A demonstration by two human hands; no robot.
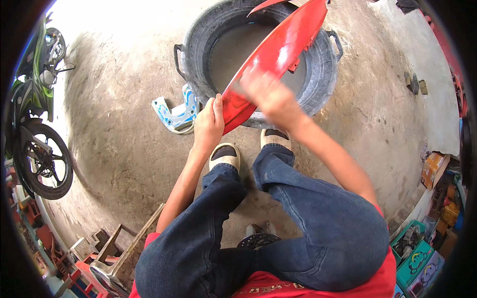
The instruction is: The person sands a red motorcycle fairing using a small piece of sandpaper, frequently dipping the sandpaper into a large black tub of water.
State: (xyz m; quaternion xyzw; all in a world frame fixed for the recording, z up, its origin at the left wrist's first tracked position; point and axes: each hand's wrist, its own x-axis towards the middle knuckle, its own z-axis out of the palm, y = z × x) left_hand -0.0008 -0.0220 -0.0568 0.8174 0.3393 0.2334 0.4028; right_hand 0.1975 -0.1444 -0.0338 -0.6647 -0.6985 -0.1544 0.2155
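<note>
A black-and-green motorcycle (34, 94) stands well left of the left hand (208, 121), and a round black tub (196, 64) sits on the concrete floor (114, 124) just ahead and right of that hand. A curved red plastic panel (280, 52) slants from the left hand up across the tub, with a blue-and-white plastic piece (181, 119) lying just left of it. The left hand is closed around the panel's near end, thumb on top, while the blurred right hand (271, 97) curls over its lower half, anything in its grip impossible to tell
</note>
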